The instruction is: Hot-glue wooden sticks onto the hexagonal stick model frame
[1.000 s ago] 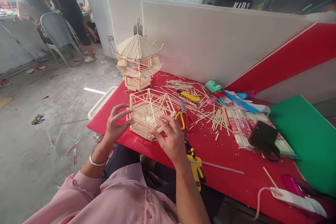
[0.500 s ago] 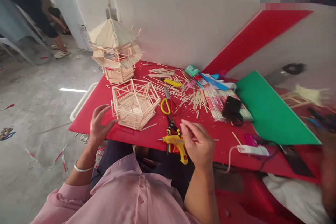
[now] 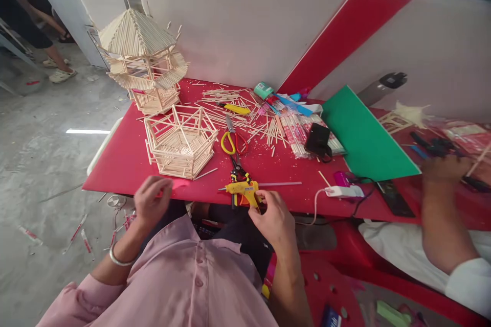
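My right hand [image 3: 273, 217] is at the table's front edge, its thumb and fingers closed round the handle of a yellow glue gun [image 3: 242, 190]. A clear glue stick [image 3: 280, 184] sticks out behind the gun. My left hand [image 3: 153, 199] hovers with curled fingers by the front edge; what it pinches, if anything, is too small to tell. Just beyond it stands a six-sided stick frame [image 3: 182, 148]. Behind that is a taller stick pavilion [image 3: 143, 61] with a pointed roof. Scissors [image 3: 232, 140] with yellow and red handles lie beyond the gun, near black-and-yellow pliers [image 3: 237, 169].
Loose sticks [image 3: 226, 99] and yellow cutters [image 3: 237, 109] lie at the back of the red table [image 3: 115, 163]. Packed sticks [image 3: 295, 138], a black box [image 3: 317, 138], a green board [image 3: 368, 138] and a power strip [image 3: 344, 191] are to the right. Another person's arm [image 3: 445, 219] reaches in there.
My right hand has moved down onto the glue gun and taken hold of it. My left hand has left the frame's side and its fingers have curled. The view has shifted right.
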{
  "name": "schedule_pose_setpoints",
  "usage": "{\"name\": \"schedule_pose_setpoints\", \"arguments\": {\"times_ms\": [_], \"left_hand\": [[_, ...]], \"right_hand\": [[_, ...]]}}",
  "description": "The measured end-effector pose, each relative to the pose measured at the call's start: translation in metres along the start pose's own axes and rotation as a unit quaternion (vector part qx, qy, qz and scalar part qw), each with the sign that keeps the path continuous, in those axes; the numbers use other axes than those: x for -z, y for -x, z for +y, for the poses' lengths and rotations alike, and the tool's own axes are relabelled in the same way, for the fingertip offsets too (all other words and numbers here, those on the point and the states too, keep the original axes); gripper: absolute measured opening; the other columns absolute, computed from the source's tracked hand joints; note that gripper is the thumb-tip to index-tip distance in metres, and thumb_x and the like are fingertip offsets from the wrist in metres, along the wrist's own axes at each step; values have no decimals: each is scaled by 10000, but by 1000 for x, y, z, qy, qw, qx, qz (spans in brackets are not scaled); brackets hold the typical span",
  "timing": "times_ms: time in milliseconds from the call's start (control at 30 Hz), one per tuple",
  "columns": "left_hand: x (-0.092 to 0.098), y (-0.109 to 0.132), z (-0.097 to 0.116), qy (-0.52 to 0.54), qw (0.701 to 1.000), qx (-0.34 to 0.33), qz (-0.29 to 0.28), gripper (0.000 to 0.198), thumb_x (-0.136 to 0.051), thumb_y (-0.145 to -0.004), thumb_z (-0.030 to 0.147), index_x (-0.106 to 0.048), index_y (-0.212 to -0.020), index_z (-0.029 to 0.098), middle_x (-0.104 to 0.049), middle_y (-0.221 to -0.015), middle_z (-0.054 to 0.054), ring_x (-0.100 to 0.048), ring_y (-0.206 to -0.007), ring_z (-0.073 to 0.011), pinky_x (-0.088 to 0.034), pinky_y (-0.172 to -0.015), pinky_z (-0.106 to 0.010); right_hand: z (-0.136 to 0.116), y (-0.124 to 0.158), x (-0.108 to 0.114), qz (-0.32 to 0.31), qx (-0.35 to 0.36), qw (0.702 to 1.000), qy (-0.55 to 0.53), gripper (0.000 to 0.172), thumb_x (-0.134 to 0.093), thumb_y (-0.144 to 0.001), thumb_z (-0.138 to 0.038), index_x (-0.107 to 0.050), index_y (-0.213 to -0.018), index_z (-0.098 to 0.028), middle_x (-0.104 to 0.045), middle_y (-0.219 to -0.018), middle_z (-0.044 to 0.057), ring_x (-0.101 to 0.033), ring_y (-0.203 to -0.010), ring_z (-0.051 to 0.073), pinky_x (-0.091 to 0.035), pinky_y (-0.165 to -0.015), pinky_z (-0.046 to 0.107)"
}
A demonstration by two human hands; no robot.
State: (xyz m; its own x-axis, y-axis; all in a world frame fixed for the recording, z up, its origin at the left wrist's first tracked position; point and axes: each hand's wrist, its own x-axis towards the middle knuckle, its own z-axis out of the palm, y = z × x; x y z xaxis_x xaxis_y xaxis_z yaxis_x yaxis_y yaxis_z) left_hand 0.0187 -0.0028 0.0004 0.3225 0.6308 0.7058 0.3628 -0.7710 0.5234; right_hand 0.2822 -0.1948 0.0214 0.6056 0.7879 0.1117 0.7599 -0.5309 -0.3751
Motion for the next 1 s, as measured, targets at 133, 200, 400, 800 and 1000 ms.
{"name": "schedule_pose_setpoints", "arguments": {"times_ms": [133, 200, 400, 800, 1000], "left_hand": [[-35, 18, 26, 0, 981, -47, -189, 191, -519, -953, 174, -693, -1025, 202, -729, -1020, -74, -706, -840, -144, -544, -695, -207], [-54, 18, 33, -49, 963, -36, -262, 264, -451, -967, 163, -679, -1098, 192, -707, -1174, -105, -721, -893, -169, -556, -680, -221], [-83, -16, 61, -208, 888, 76, -404, 443, -408, -931, 82, -525, -1353, 151, -581, -1338, -200, -700, -1022, -252, -580, -743, -313], [-74, -26, 62, -163, 891, -38, -422, 258, -416, -963, 171, -627, -815, 159, -612, -842, -118, -607, -746, -225, -476, -589, -321], [-8, -2, 46, 76, 980, -54, -177, 154, -447, -974, 203, -591, -920, 214, -650, -852, -85, -610, -779, -197, -514, -691, -346]], "right_hand": [[-13, 1, -6, -2, -16, 992, 128, 287, -629, -757, -210, -609, -1043, -201, -633, -997, 67, -601, -939, 232, -430, -713, 297], [-17, 1, -10, 2, -34, 987, 160, 221, -626, -777, -220, -624, -995, -188, -624, -951, 75, -591, -912, 230, -394, -671, 284], [-7, 0, -8, -3, -86, 995, 53, 161, -596, -801, -307, -611, -917, -196, -669, -866, 60, -611, -775, 200, -337, -613, 264], [-20, 3, -11, 153, -129, 941, -274, 341, -608, -761, -551, -552, -834, -223, -655, -627, 50, -615, -537, 220, -436, -506, 285], [-39, 3, -33, 136, -34, 951, -276, 272, -624, -790, -489, -566, -691, -242, -663, -588, 60, -643, -558, 237, -493, -519, 311]]}}
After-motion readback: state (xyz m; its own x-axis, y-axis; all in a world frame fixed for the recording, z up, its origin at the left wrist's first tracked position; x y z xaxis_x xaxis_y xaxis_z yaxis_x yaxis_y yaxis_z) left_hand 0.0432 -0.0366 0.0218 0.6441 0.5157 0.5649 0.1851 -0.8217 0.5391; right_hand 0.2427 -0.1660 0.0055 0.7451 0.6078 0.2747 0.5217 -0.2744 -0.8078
